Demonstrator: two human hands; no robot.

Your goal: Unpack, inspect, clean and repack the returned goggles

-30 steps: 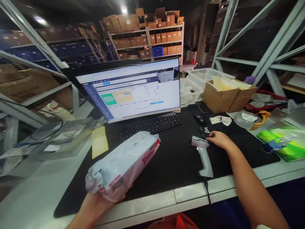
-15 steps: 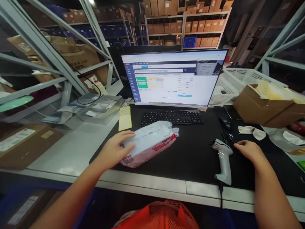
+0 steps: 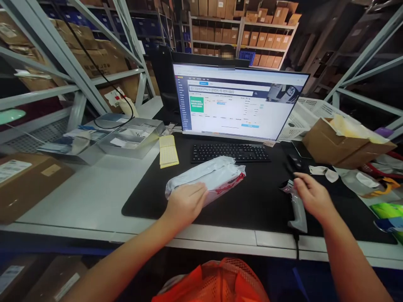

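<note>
A white and red plastic mailer bag, full and creased, lies on the black desk mat. My left hand presses on its near left side, fingers together and bent over the edge; the thumb is not clear. My right hand pinches a thin black tool, blurred by motion, whose kind I cannot make out. Just below that hand lies a grey barcode scanner, head toward the monitor and cable running off the front edge. The hand partly covers the scanner.
Behind the bag are a black keyboard and a lit monitor. A yellow label pad and clear tray stand left. An open cardboard box, white baskets and a crumpled white scrap occupy the right.
My left hand has moved from the bag's left end to its near side, and the bag has shifted slightly right. My right hand has lifted the black tool and moved left over the scanner.
</note>
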